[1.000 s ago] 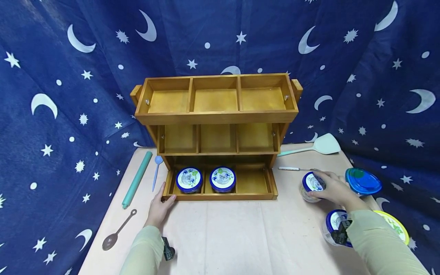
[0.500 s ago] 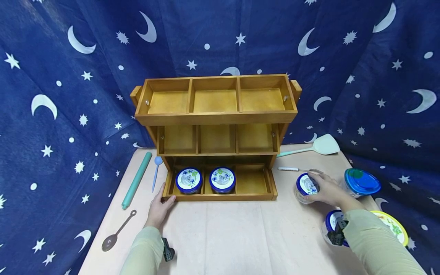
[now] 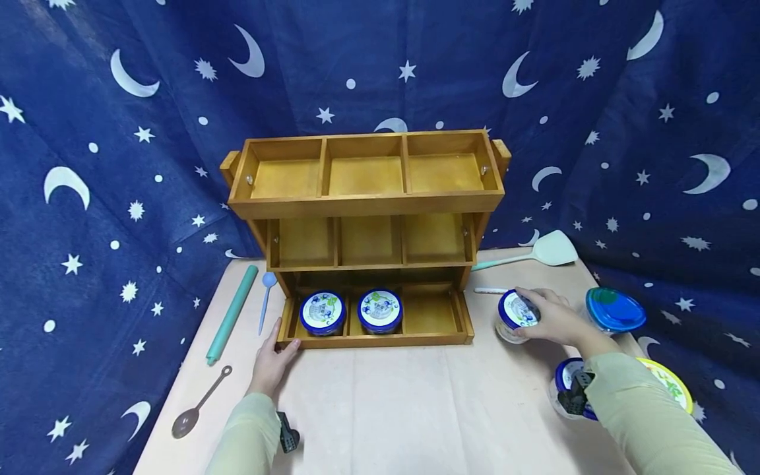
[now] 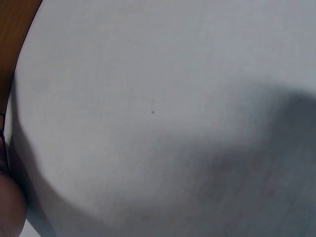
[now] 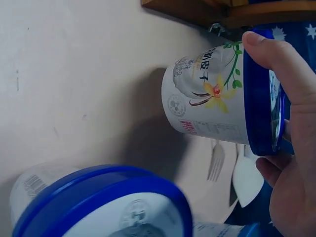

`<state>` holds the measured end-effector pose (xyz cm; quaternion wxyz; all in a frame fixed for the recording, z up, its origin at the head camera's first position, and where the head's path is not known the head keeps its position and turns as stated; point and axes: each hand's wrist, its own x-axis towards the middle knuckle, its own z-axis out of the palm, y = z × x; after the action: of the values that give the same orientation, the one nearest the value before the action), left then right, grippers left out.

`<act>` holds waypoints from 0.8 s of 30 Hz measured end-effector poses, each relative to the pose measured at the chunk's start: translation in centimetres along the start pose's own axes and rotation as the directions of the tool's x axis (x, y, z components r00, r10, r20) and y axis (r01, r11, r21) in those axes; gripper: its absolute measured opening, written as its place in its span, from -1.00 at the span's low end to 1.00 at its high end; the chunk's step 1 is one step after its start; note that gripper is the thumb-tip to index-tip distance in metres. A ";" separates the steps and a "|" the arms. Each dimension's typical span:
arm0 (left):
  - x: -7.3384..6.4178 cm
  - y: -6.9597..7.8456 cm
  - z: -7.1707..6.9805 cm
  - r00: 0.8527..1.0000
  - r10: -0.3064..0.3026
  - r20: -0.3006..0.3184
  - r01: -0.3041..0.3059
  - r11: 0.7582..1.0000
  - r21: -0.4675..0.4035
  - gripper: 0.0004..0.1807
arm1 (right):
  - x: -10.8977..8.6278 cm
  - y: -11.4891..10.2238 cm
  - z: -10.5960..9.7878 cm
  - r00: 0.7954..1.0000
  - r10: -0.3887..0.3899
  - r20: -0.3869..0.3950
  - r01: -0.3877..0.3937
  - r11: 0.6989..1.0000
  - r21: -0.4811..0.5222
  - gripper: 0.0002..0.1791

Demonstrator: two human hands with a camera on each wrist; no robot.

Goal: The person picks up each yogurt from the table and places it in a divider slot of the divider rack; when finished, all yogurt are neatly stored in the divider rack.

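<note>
My right hand [image 3: 555, 323] grips a white tub [image 3: 515, 315] by its blue lid, to the right of the wooden tiered box [image 3: 380, 340]. In the right wrist view the thumb lies on the lid's rim, and the white tub [image 5: 207, 94] bears a yellow flower. Whether its base touches the table cannot be told. My left hand [image 3: 270, 366] rests at the box's front left corner, thumb on the front edge and fingers along the side. Two blue-lidded tubs [image 3: 322, 313] stand in the left and middle compartments of the bottom tier; no tub is in the right one.
Another blue-lidded tub [image 3: 567, 377], a yellow-lidded container [image 3: 667, 384] and a blue-lidded container [image 3: 614, 309] stand at the right. A spatula [image 3: 555, 249] and a fork [image 5: 216, 162] lie behind. Left of the box lie a teal rod [image 3: 233, 315], a blue spoon [image 3: 268, 290] and a brown spoon [image 3: 186, 422].
My right hand has carried the tub leftward, closer to the box, and it now covers part of the fork. My left hand stays at the box corner. The head view has shifted slightly.
</note>
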<state>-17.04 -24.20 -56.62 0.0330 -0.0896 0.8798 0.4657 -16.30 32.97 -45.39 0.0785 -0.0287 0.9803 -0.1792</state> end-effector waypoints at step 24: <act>0.4 -0.4 0.0 1.000 -0.017 0.023 0.017 1.000 0.006 -0.10 | 1.3 -4.8 -1.1 0.961 -0.262 -0.088 0.269 0.960 0.082 0.03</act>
<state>-17.37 -24.47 -56.96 0.0475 -0.0914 0.8799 0.4639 -17.60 28.74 -42.81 0.0175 -0.1493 0.9604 -0.2345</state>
